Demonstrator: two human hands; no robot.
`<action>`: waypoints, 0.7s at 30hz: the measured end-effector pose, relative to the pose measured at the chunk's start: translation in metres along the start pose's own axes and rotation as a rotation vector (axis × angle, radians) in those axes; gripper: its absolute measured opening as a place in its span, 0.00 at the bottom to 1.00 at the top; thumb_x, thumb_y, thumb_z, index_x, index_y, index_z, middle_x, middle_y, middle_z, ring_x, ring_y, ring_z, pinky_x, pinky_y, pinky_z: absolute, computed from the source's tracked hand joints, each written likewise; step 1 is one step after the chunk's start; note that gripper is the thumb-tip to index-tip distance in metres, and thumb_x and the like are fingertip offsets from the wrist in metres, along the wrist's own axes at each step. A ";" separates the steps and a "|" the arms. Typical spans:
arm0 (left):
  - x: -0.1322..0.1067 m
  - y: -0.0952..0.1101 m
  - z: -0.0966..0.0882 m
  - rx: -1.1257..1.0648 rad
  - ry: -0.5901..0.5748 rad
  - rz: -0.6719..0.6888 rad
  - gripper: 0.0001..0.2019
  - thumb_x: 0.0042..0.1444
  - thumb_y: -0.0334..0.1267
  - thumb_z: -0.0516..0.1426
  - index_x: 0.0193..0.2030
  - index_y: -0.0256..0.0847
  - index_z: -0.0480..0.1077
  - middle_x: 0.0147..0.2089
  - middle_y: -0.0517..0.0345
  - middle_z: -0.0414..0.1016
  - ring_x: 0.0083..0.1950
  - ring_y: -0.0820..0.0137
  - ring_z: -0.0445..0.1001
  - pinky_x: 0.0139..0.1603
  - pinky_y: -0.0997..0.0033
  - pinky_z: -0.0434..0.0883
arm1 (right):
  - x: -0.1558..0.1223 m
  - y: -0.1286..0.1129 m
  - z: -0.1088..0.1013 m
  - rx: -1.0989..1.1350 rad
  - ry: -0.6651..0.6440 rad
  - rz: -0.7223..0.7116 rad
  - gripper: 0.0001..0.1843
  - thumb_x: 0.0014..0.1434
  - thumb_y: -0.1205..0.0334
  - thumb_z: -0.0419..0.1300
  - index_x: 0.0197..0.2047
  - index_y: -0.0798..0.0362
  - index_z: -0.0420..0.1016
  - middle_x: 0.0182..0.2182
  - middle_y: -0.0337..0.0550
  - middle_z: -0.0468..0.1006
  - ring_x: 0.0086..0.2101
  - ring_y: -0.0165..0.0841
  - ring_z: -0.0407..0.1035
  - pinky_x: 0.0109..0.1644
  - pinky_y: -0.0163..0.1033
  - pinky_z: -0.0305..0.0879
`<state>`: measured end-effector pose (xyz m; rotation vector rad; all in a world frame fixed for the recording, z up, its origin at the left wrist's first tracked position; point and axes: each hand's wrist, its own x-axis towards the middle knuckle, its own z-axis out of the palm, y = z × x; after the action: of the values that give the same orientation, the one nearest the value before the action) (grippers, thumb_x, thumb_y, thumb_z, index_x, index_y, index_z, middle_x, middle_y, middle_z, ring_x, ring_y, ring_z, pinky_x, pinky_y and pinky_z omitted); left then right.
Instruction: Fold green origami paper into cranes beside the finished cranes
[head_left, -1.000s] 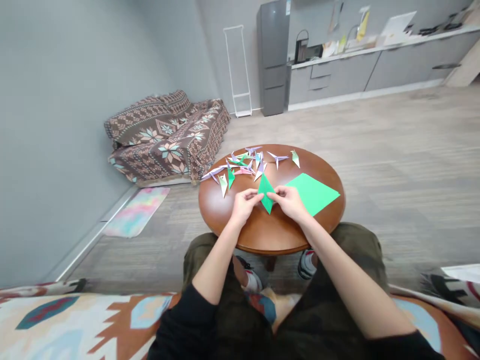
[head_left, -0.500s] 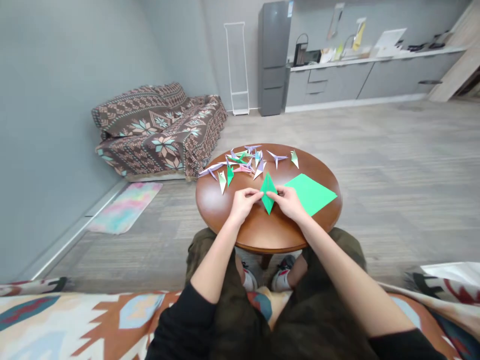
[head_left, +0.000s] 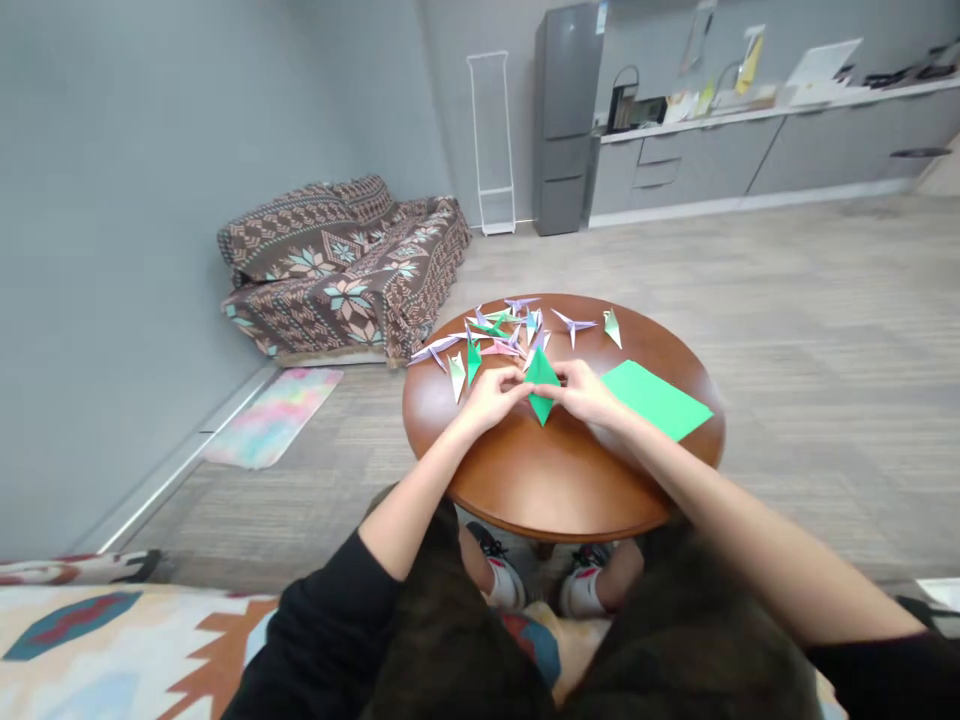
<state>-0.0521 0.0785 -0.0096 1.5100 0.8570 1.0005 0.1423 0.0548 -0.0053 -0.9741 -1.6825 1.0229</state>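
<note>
A small green folded paper (head_left: pixel 543 372), diamond-shaped and standing on its point, is held up over the round brown table between both hands. My left hand (head_left: pixel 495 396) pinches its left corner, thumb in front. On the opposite corner my right hand (head_left: pixel 581 392) is closed in a similar pinch. Beyond them, several folded paper cranes in purple, green and pink lie together, among them a pink crane (head_left: pixel 501 349) and a dark green crane (head_left: pixel 473 360). Flat green paper (head_left: pixel 660 398) rests on the table to the right, partly behind my right forearm.
The table (head_left: pixel 547 490) has a rounded edge close to my knees. A purple crane (head_left: pixel 574 324) and a pale green crane (head_left: pixel 612 327) lie near its far edge. Farther back are a covered sofa (head_left: pixel 337 270), a white rack (head_left: pixel 495 190) and a grey fridge (head_left: pixel 566 120).
The view has shifted, so the room and table sit a little differently in it. Both hands keep hold of the green folded paper, its corners still between the fingertips.
</note>
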 end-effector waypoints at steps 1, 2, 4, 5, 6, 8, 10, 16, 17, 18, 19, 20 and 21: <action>0.005 0.000 -0.003 0.006 0.008 0.005 0.18 0.44 0.47 0.73 0.29 0.35 0.76 0.29 0.57 0.79 0.32 0.68 0.79 0.39 0.66 0.78 | 0.007 0.002 0.000 0.004 0.001 0.001 0.12 0.52 0.54 0.70 0.30 0.55 0.82 0.27 0.39 0.81 0.30 0.36 0.71 0.38 0.40 0.67; 0.008 -0.001 -0.006 0.009 0.022 0.008 0.18 0.45 0.48 0.73 0.28 0.36 0.74 0.28 0.58 0.78 0.31 0.68 0.79 0.39 0.67 0.78 | 0.013 0.005 0.000 0.009 0.010 0.004 0.13 0.52 0.53 0.70 0.30 0.55 0.82 0.27 0.39 0.81 0.30 0.36 0.71 0.38 0.40 0.67; 0.012 -0.006 -0.007 0.011 0.058 0.011 0.19 0.47 0.50 0.72 0.28 0.37 0.72 0.27 0.60 0.77 0.30 0.69 0.79 0.37 0.67 0.78 | 0.020 0.014 0.000 0.015 0.046 0.017 0.16 0.52 0.49 0.70 0.30 0.55 0.81 0.27 0.39 0.81 0.29 0.35 0.71 0.37 0.40 0.67; 0.013 -0.009 -0.007 0.011 0.071 0.009 0.20 0.48 0.51 0.71 0.28 0.37 0.71 0.27 0.60 0.77 0.29 0.69 0.79 0.36 0.67 0.78 | 0.020 0.018 0.000 0.014 0.068 0.026 0.17 0.53 0.48 0.70 0.30 0.55 0.80 0.26 0.39 0.80 0.29 0.35 0.70 0.36 0.40 0.66; 0.012 -0.011 -0.006 0.009 0.079 0.008 0.20 0.49 0.51 0.71 0.29 0.38 0.71 0.27 0.59 0.77 0.29 0.69 0.79 0.36 0.67 0.78 | 0.020 0.022 0.000 0.011 0.088 0.036 0.18 0.53 0.46 0.69 0.29 0.54 0.79 0.25 0.40 0.80 0.28 0.35 0.70 0.35 0.39 0.66; 0.010 -0.015 -0.002 0.004 0.073 0.006 0.20 0.48 0.52 0.71 0.30 0.37 0.72 0.29 0.58 0.78 0.30 0.68 0.79 0.37 0.66 0.79 | 0.016 0.027 -0.001 0.001 0.116 0.056 0.20 0.53 0.45 0.69 0.26 0.53 0.76 0.23 0.39 0.78 0.26 0.34 0.69 0.33 0.39 0.65; 0.008 -0.017 0.002 -0.003 0.051 0.003 0.20 0.47 0.52 0.72 0.32 0.37 0.76 0.31 0.56 0.80 0.32 0.66 0.80 0.38 0.66 0.79 | 0.013 0.029 -0.001 -0.003 0.124 0.074 0.20 0.53 0.44 0.69 0.25 0.52 0.74 0.21 0.39 0.76 0.25 0.34 0.68 0.31 0.39 0.65; 0.011 -0.022 0.000 0.018 0.030 -0.028 0.20 0.44 0.53 0.72 0.28 0.37 0.76 0.29 0.56 0.80 0.31 0.65 0.78 0.38 0.64 0.78 | 0.012 0.027 0.000 0.016 0.097 0.117 0.23 0.50 0.39 0.71 0.25 0.53 0.77 0.20 0.40 0.77 0.23 0.33 0.69 0.28 0.38 0.67; 0.012 -0.023 -0.001 0.032 0.038 -0.028 0.19 0.44 0.52 0.72 0.26 0.37 0.75 0.27 0.57 0.78 0.30 0.66 0.77 0.37 0.65 0.76 | 0.012 0.028 0.000 0.021 0.096 0.125 0.24 0.50 0.38 0.71 0.26 0.53 0.78 0.21 0.41 0.78 0.23 0.33 0.69 0.28 0.39 0.67; 0.013 -0.023 -0.003 0.046 0.046 -0.027 0.19 0.44 0.50 0.72 0.25 0.37 0.75 0.26 0.58 0.77 0.29 0.68 0.75 0.36 0.66 0.75 | 0.012 0.029 0.000 0.025 0.098 0.130 0.24 0.50 0.38 0.70 0.27 0.53 0.78 0.22 0.42 0.79 0.22 0.33 0.69 0.28 0.39 0.67; 0.013 -0.024 -0.004 0.060 0.055 -0.026 0.18 0.44 0.49 0.72 0.24 0.37 0.74 0.25 0.59 0.76 0.28 0.69 0.74 0.35 0.68 0.74 | 0.012 0.030 0.000 0.025 0.102 0.133 0.24 0.51 0.38 0.70 0.28 0.53 0.78 0.22 0.42 0.79 0.22 0.33 0.70 0.28 0.38 0.67; 0.013 -0.024 -0.005 0.072 0.063 -0.023 0.17 0.45 0.48 0.72 0.23 0.37 0.75 0.24 0.59 0.76 0.27 0.69 0.72 0.34 0.68 0.72 | 0.011 0.031 -0.001 0.023 0.108 0.134 0.24 0.51 0.38 0.69 0.27 0.53 0.78 0.22 0.41 0.78 0.22 0.33 0.69 0.28 0.38 0.66; 0.013 -0.024 -0.006 0.082 0.070 -0.020 0.16 0.45 0.47 0.71 0.23 0.37 0.75 0.23 0.60 0.75 0.27 0.70 0.71 0.33 0.69 0.70 | 0.011 0.032 -0.001 0.018 0.114 0.132 0.23 0.52 0.39 0.69 0.26 0.53 0.77 0.21 0.40 0.77 0.22 0.32 0.69 0.28 0.38 0.66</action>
<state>-0.0525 0.0968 -0.0310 1.5395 0.9711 1.0187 0.1453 0.0761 -0.0319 -1.1229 -1.5294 1.0469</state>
